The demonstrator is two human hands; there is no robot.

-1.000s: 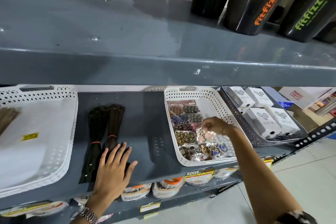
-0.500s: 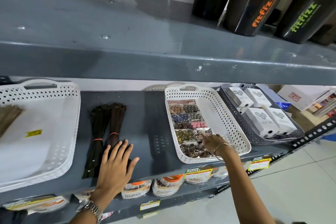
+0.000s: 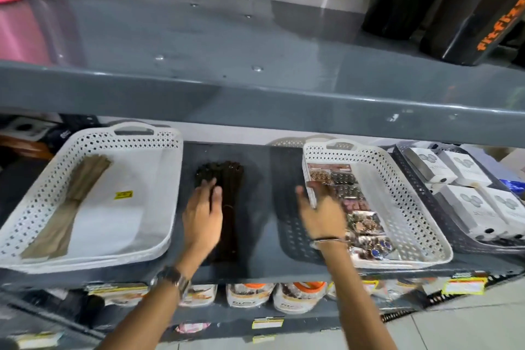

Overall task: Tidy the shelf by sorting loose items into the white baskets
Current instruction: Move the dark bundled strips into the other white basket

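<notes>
Left hand [image 3: 202,214] lies flat on the dark bundle [image 3: 225,207], fingers spread a little, not closed around it. That bundle sits on the bare gray shelf [image 3: 264,207], between two white baskets. One basket [image 3: 170,179] is just left of the hand and has a tan bundle [image 3: 71,202] inside. Right hand [image 3: 322,212] is open too, fingers apart, at the left rim of the other basket [image 3: 412,207], beside the shiny packets [image 3: 363,221] in it.
</notes>
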